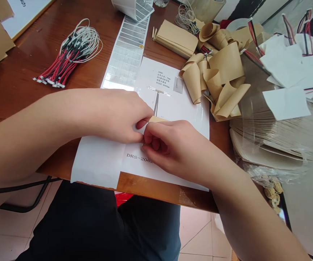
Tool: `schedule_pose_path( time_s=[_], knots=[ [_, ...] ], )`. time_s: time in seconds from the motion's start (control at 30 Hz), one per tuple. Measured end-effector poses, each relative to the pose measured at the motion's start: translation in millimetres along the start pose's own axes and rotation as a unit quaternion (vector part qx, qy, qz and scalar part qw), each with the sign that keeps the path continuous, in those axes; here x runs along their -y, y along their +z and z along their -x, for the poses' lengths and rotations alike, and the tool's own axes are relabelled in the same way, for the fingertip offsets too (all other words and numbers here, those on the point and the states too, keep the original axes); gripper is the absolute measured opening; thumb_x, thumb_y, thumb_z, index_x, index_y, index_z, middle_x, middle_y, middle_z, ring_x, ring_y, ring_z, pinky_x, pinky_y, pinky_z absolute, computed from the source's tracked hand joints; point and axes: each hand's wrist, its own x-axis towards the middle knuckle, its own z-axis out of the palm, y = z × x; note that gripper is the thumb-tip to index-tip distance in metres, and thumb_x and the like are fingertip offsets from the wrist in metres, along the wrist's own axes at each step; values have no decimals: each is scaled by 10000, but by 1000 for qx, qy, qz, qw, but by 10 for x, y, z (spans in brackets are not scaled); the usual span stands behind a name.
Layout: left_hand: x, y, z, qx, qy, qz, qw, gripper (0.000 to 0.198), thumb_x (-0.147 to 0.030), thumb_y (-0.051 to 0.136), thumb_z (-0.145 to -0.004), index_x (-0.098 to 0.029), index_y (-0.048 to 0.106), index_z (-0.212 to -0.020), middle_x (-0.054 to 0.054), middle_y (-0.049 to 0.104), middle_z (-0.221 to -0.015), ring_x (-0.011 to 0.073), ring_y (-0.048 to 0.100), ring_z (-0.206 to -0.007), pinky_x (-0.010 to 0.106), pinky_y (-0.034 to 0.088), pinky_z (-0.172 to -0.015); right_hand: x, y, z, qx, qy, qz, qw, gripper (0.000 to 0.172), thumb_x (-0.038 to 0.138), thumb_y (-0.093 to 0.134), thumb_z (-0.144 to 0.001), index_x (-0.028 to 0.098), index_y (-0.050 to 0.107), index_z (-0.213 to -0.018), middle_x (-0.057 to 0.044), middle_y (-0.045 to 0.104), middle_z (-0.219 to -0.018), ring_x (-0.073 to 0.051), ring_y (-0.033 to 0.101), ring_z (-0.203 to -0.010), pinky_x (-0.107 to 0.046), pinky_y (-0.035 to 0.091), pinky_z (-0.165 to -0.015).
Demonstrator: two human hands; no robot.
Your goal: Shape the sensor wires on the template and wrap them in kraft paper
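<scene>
Above a white printed sheet [194,123] at the table's front edge, my two hands meet, fingertips close together. A small piece of brown paper [157,119] shows between them; the rest of it is hidden by my fingers. My left hand [118,114] is closed, thumb and bent forefinger at the paper's left end. My right hand [175,145] is curled in a pinch at its near side. Just beyond the paper, thin dark wires [156,103] run up to a strip of clear tape [159,90] on the sheet.
Left of the sheet lies a bundle of red, black and white wires [74,54]. A strip of clear labels [129,47] runs toward the back. Behind right are a stack of brown paper [176,38] and curled brown pieces [221,76]. White cards [287,103] with wires top a bagged stack [267,141].
</scene>
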Motion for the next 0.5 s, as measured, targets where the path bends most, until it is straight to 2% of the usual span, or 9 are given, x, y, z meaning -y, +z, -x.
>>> schedule_pose_path(
  time_s=[0.33, 0.5],
  knots=[
    [-11, -9, 1, -4, -2, -3, 1000, 290, -485, 535, -835, -232, 670, -871, 29, 709, -854, 153, 545, -704, 291, 332, -621, -26, -22, -2, -8, -7, -17, 1000, 101, 141, 514, -857, 220, 482, -803, 6, 584, -704, -142, 510, -637, -262, 336, -605],
    [-27, 1, 13, -14, 5, -3, 1000, 249, -458, 535, -837, -240, 653, -849, 34, 701, -841, 171, 534, -670, 312, 343, -593, -24, -38, 17, -8, 18, 7, 1000, 65, 156, 513, -862, 213, 533, -839, -11, 611, -726, -145, 500, -622, -271, 286, -554]
  ],
)
